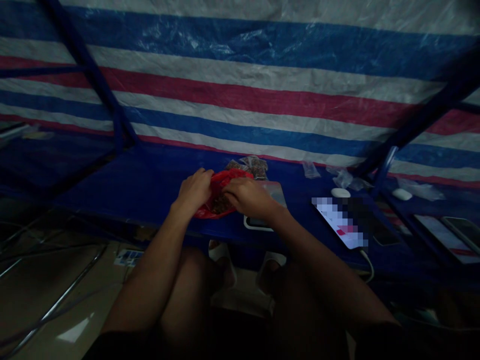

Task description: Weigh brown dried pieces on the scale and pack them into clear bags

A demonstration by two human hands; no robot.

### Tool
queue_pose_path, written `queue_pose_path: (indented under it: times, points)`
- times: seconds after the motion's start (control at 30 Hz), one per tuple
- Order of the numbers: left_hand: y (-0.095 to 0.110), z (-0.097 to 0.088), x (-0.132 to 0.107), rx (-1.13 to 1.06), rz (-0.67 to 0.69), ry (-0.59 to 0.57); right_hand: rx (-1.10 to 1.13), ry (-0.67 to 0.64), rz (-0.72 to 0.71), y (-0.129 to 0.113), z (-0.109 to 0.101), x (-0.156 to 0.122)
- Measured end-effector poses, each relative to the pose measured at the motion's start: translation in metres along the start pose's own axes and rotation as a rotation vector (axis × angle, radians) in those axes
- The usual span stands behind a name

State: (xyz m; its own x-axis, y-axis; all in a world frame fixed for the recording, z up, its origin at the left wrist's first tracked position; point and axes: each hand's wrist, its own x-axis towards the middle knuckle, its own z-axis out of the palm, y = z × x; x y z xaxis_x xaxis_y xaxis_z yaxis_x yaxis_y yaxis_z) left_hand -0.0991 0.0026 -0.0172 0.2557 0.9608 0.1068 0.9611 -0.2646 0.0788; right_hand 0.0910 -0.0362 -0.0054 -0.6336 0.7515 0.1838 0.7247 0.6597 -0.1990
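Note:
A red plastic bag (210,212) lies open on the blue shelf, with loose brown bits (221,204) inside it. My left hand (197,189) is closed on the bag's left edge. Over the bag's mouth, on the right, my right hand (249,196) has its fingers curled down toward the brown bits; what is between them is hidden. Beneath my right wrist sits a flat, white-rimmed device or tray (278,192), partly covered. Just behind the bag are small clear packets (258,167) filled with brownish bits.
On the right, a lit phone (337,222) with a white cable (369,265) lies near a white oval case (340,192). Clear plastic bags (343,177) lie farther back. Blue metal posts (95,82) and a striped plastic sheet (240,95) stand behind the blue shelf (123,180).

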Motion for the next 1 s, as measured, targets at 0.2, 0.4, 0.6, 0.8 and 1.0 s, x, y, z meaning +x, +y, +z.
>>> queue_pose_path:
  times: [0.2,0.4,0.6,0.8,1.0]
  points:
    - [0.007,0.007,0.004,-0.002,-0.033,0.011,-0.014,-0.121,0.151,-0.002,0.031,0.023]
    - [-0.001,0.01,0.007,-0.054,-0.051,0.006,0.003,-0.162,0.166,0.001,0.026,0.027]
    - [0.008,0.002,0.0,-0.046,-0.022,0.165,-0.024,-0.127,0.21,0.001,0.022,0.027]
    - [0.033,-0.019,-0.012,-0.212,0.164,0.428,-0.007,-0.066,0.253,0.004,0.021,0.028]
    - [0.014,0.003,-0.003,-0.217,0.247,0.045,0.163,0.028,0.204,0.022,-0.012,-0.002]
